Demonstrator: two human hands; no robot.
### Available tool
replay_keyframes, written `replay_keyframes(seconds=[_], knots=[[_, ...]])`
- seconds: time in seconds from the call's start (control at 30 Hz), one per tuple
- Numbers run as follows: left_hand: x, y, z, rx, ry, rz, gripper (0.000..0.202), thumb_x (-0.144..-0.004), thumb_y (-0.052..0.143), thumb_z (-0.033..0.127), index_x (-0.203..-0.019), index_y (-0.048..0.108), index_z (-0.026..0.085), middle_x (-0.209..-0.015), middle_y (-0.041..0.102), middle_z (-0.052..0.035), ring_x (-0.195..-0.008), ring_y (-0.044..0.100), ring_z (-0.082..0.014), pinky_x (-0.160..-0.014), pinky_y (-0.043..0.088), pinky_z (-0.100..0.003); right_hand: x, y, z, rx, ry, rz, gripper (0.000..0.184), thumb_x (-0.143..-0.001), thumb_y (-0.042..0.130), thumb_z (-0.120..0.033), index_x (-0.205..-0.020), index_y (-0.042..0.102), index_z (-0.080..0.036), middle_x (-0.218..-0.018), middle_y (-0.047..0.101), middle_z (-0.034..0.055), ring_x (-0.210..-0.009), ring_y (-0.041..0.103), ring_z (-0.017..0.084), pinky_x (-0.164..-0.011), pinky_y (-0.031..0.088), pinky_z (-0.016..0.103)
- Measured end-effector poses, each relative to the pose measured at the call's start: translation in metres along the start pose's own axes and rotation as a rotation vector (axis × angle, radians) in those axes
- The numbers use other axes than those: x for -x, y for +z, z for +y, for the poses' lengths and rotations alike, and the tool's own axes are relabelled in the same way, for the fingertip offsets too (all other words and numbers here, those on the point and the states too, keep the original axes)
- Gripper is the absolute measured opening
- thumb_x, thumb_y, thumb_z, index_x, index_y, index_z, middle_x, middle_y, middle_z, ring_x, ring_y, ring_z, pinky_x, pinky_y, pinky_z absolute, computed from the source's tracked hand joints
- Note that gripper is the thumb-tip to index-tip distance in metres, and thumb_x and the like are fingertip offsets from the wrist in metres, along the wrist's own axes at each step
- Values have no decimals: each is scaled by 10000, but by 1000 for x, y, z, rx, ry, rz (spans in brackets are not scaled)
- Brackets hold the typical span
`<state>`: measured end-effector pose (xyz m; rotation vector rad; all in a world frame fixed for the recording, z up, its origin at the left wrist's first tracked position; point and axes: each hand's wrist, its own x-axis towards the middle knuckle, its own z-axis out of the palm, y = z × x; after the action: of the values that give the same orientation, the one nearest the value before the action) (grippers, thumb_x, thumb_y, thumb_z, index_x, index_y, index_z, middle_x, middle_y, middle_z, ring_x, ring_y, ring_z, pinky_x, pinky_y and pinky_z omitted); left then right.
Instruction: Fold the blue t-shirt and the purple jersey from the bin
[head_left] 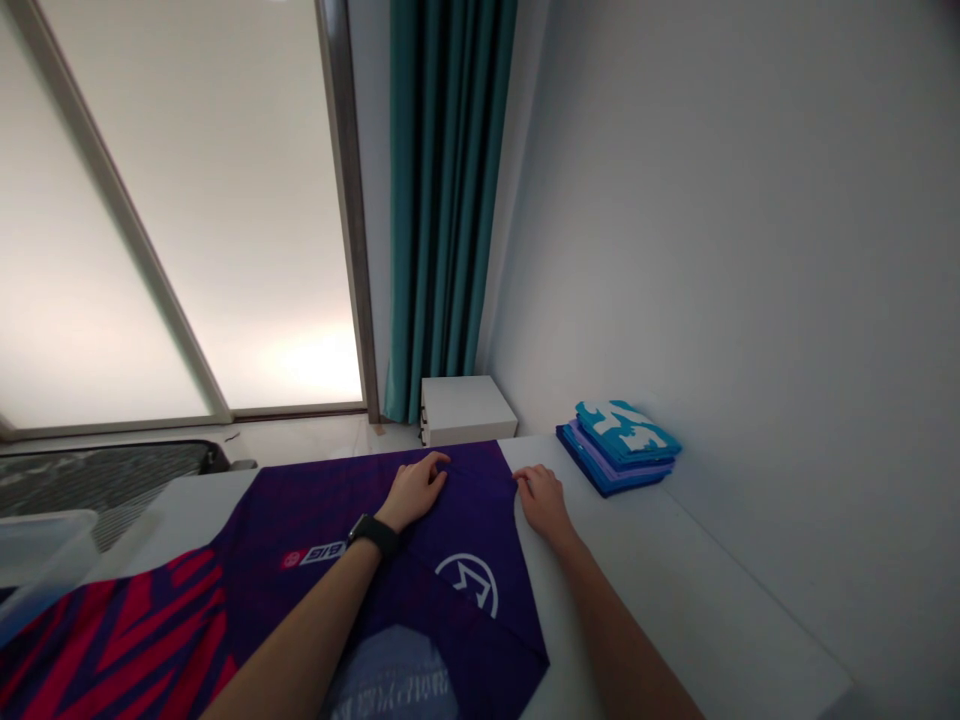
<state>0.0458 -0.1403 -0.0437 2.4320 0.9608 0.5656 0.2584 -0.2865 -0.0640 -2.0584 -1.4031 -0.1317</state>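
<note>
A dark purple jersey [480,520] with pink stripes on its left part and white printed logos lies spread on the white table, one side folded over. My left hand [415,492], with a dark watch [373,534] on its wrist, rests on the upper part of the cloth, fingers bent and thumb apart from the index finger. At the jersey's right edge, the thumb and fingertips of my right hand [545,503] come together on the fabric. A pale grey-blue printed patch [397,670] shows near the bottom, partly behind my left forearm.
To the right, a stack of folded clothes [619,445] in blue and lilac lies on the table [637,570] by the wall. A clear plastic bin [45,550] stands at the left. Beyond the table are a white cabinet [465,405] and a teal curtain [450,200].
</note>
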Motion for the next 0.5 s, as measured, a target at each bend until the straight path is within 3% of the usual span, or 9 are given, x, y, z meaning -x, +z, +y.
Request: replay_keyframes(seconds=[0.17,0.37,0.5], knots=[[2,-2,3,-67,8,27,272,-920,456,239,-1176,548,235,-818,695,9,-797,665,-210,-800,366,-341,2,0,-2,58,-44,-17,107,-857,580,-274,-934,650,-249,-972,611,61,-987,534,243,-870,362,369],[5,-3,7,-172,26,30,251,-926,470,220,-1161,557,230,-921,711,-12,-866,670,-200,-762,389,-306,0,-4,-5,126,15,-74,119,-878,551,-269,-935,650,-236,-994,604,53,-1005,535,219,-865,368,326],[6,-8,5,-221,-26,81,238,-914,456,180,-1111,589,201,-977,703,-54,-940,653,-236,-815,386,-354,1,-6,-8,130,14,-78,153,-905,495,-251,-930,644,-228,-991,608,58,-1000,533,220,-865,371,325]])
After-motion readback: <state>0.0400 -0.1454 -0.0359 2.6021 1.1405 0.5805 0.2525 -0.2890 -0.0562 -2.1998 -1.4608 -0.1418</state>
